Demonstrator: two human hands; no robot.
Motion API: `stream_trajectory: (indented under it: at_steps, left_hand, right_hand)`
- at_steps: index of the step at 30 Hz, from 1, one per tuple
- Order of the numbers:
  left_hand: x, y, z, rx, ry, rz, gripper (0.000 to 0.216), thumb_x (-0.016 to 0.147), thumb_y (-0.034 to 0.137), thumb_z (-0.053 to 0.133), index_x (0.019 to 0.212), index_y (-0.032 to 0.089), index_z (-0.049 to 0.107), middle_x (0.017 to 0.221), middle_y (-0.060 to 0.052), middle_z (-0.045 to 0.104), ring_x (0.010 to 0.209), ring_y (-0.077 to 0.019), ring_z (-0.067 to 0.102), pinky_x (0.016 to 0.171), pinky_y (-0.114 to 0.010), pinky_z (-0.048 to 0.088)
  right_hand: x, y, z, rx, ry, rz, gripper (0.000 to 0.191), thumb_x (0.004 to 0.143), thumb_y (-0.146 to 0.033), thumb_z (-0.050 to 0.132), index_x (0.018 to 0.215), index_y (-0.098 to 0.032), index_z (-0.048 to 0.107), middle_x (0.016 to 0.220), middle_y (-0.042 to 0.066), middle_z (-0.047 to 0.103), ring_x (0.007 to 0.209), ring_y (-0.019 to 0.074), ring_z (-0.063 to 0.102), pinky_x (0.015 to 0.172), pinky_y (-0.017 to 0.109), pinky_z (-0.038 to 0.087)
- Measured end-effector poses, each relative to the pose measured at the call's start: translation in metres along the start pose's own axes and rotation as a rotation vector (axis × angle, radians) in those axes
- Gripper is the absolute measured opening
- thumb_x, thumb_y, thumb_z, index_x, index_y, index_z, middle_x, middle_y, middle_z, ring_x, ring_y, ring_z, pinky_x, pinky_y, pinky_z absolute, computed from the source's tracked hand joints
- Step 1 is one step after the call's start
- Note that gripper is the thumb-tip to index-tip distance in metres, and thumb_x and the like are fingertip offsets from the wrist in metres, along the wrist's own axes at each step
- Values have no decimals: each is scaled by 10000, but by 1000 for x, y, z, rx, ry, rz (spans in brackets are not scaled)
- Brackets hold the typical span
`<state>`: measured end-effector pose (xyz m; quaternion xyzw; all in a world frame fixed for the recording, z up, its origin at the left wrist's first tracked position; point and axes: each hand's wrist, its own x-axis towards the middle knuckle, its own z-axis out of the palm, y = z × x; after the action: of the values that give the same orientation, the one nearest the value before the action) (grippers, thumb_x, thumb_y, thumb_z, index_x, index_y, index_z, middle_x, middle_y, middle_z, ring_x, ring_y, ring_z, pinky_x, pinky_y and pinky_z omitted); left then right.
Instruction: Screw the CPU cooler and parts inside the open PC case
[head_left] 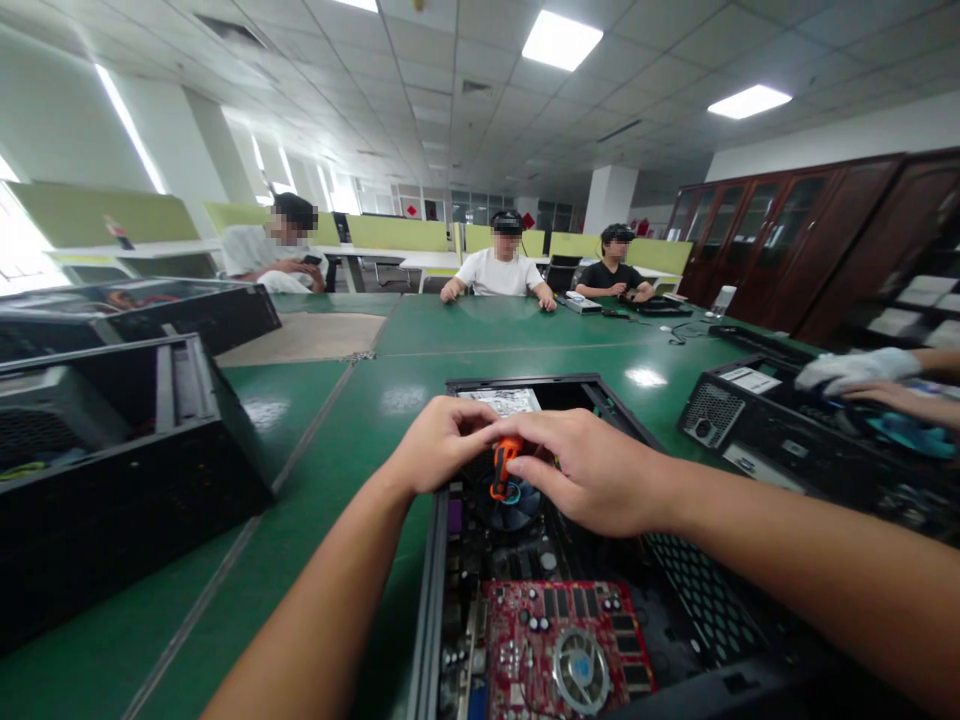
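An open black computer case [431, 600] lies in front of me with its inside facing up. Over the CPU fan [517, 510], my right hand [596, 470] grips a screwdriver [505, 465] by its orange and black handle. The tool stands nearly upright and its tip is out of sight. My left hand [441, 445] is curled beside it, its fingers meeting those of my right hand; whatever they pinch is hidden. Nearer to me is a red graphics card [525, 635] with a round silver fan. Behind my hands shows a silver metal unit [504, 401].
Two opened computer cases [142, 510] [202, 320] stand at the left on the green table [315, 430]. Another case [750, 430] is at the right, where a co-worker's gloved hand [847, 370] works. Several people sit across the table. A brown board [300, 337] lies back left.
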<state>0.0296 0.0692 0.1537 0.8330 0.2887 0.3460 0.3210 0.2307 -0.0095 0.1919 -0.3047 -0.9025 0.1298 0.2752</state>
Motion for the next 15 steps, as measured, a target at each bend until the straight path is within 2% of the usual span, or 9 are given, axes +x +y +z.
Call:
stream_trajectory:
  at_steps: [6,9,11,13,15]
  left_hand:
    - [1,-7,2,-4,11,39,365,884,449,614,762,129,741,709,-33,718,675,-169,626,638,-241,472]
    - [3,-4,-4,78,95,38,332,915,425,572,872,144,743,797,-40,740,738,-185,659,680,-263,504]
    - [-4,14,-10,233,168,24,309,928,412,561,1020,169,728,841,-37,744,741,-191,673,674,-282,519]
    - [-24,46,-11,459,211,47,324,941,394,551,1172,211,687,902,-39,751,759,-207,691,682,-318,543]
    - [-57,85,1,673,210,168,375,961,373,523,1307,270,624,1065,-49,748,889,-244,710,764,-383,576]
  right_hand:
    - [5,4,12,1,0,5,281,934,-86,581,1202,-140,649,1148,110,720,1062,221,661,970,354,482]
    - [4,3,19,-44,30,17,178,939,-166,626,1114,-139,650,1056,94,721,969,219,661,889,341,496]
    - [1,2,19,-112,6,59,189,947,-269,643,1085,-140,635,971,85,713,865,227,654,790,351,502]
    - [-4,-1,10,-124,-2,80,211,978,-301,590,1121,-146,602,977,88,701,853,231,646,764,363,498]
    - [-14,-7,-9,-65,146,87,194,1006,-264,512,1167,-171,563,1032,80,675,897,211,629,800,361,495]
